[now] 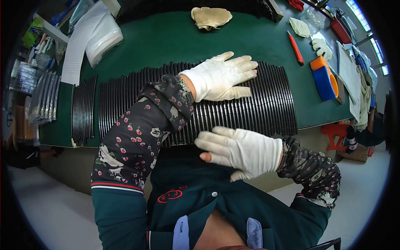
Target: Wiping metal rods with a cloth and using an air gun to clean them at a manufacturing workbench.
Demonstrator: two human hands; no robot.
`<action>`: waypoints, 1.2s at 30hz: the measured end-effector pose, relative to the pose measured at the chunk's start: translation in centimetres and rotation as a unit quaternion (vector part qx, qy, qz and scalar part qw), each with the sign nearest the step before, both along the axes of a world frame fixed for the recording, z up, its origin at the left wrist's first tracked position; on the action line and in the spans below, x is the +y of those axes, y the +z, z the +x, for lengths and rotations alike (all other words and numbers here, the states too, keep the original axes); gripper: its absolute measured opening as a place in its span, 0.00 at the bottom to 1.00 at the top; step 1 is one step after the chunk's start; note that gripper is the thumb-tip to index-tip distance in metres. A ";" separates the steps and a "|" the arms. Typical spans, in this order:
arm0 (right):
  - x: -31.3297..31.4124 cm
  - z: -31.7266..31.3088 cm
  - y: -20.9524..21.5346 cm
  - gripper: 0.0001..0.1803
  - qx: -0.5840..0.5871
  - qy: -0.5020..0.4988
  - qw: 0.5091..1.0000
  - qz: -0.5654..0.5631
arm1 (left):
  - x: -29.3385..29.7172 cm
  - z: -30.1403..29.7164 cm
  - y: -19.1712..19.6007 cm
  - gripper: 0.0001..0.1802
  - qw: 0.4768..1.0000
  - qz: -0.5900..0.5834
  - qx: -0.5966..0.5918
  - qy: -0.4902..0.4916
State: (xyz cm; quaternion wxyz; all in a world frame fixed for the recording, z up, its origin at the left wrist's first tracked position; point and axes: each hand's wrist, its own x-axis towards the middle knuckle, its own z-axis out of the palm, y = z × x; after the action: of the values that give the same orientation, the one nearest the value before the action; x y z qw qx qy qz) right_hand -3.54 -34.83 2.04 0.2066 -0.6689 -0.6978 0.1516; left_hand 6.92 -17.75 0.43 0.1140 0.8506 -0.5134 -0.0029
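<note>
A long row of thin black strips (266,104) lies side by side on the green table mat (166,41). My left hand (223,77), in a white glove, lies flat with fingers spread on top of the strips near the middle right. My right hand (243,150), also in a white glove with one bare fingertip showing, hovers open at the near edge of the row, fingers pointing left. Neither hand holds anything. A smaller separate batch of black strips (83,110) lies to the left.
A spare pair of tan gloves (210,17) lies at the far side. A red-handled knife (296,49) and an orange-and-blue tool (325,79) sit at right, with papers (348,71) beside them. White sheets and clear bags (98,35) are at far left.
</note>
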 end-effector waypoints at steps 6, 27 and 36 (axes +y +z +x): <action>1.2 0.8 1.3 0.44 -0.003 0.002 0.999 0.043 | -0.3 0.1 -0.4 0.33 1.000 0.012 0.004 -0.003; 3.0 -0.9 1.4 0.38 -0.019 0.055 0.998 0.025 | -1.0 -0.5 0.7 0.30 1.000 0.013 0.014 0.011; 2.3 -2.2 0.0 0.38 -0.005 0.046 0.999 0.026 | -0.8 -0.1 -0.1 0.30 1.000 -0.009 -0.016 0.005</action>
State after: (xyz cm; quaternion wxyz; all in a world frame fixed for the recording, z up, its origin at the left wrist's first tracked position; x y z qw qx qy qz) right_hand -5.78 -32.54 2.03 0.2131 -0.6312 -0.7326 0.1397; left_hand 6.77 -18.59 0.36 0.1129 0.8519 -0.5111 0.0160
